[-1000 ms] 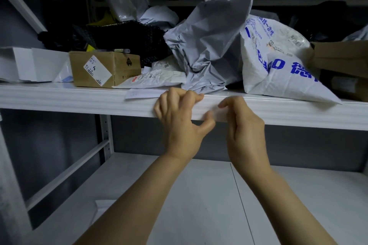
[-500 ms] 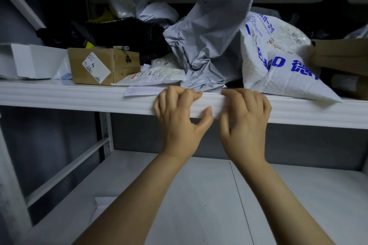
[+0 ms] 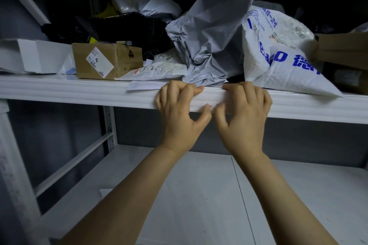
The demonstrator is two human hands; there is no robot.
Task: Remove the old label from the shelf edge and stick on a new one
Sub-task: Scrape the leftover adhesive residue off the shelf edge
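Both hands up on the shelf edge

Label sits mid-frame between my left hand and right hand, fingers curled over the edge, gripping nothing.

Shelf edge: white, ribbed front lip of the upper shelf, running level across the view, slightly dropping to the right. Label: pale, near-white strip lying flat against the lip, hard to separate from it in colour; a small red mark shows near its lower middle. It sits in the gap between the two hands, both ends covered by fingers. Its print is too faint to read. Cannot tell whether any corner is lifted.
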